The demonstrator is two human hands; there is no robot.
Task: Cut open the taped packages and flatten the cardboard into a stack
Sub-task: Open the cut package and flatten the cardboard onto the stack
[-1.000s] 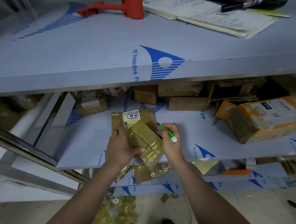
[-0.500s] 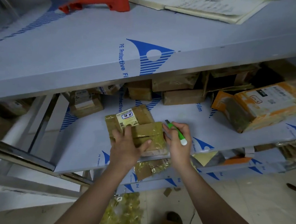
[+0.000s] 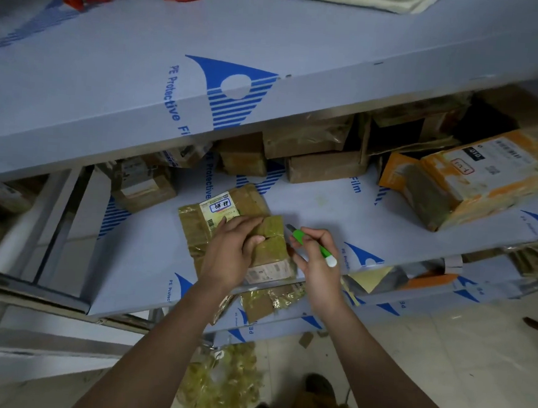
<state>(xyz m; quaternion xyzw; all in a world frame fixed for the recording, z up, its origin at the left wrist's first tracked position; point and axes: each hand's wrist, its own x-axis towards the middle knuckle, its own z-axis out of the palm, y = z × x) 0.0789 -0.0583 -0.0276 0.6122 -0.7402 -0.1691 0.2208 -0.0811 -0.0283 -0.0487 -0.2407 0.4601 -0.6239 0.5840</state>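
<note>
The package now lies flat on the middle shelf near its front edge; a second ago it was tilted up between both hands. Judgement: its tape is cut and it is being pressed down toward flat cardboard, atop a labelled flattened piece. The left hand lies on top of the package, palm down, fingers curled over its top, thumb against the cut seam. The right hand, just beside the package's right edge, grips a green cutter pen-fashion, blade end pointing toward the package but apart from it. Uncut packages remain at the shelf's rear.
</note>
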